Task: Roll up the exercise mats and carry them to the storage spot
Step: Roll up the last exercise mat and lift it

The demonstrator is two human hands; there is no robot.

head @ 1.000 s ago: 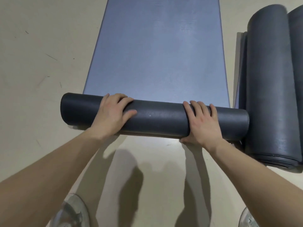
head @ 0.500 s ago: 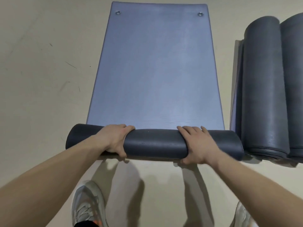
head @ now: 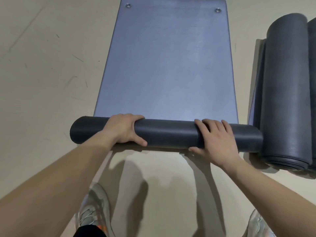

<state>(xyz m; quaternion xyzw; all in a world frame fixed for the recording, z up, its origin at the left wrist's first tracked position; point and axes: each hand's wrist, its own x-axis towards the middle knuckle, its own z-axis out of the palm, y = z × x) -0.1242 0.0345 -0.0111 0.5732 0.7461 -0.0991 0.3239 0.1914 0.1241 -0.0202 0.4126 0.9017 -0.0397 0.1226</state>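
A blue-grey exercise mat (head: 167, 65) lies flat on the beige floor, stretching away from me, with two metal eyelets at its far end. Its near end is wound into a dark grey roll (head: 169, 134) lying crosswise. My left hand (head: 125, 130) grips the roll left of centre, fingers curled over the top and thumb on the near side. My right hand (head: 217, 139) rests flat on the roll right of centre, fingers spread over the top, thumb below. The roll's right end touches a rolled mat (head: 287, 93) lying lengthwise.
A second rolled mat (head: 312, 82) lies at the right edge beside the first one. My two grey sneakers, the left shoe (head: 93, 209) and the right shoe (head: 259, 224), stand on the scuffed beige floor (head: 51, 74) behind the roll.
The roll has moved forward along the mat, leaving less flat mat. The mat's far edge with eyelets came into view, and my shoes stepped up behind the roll.
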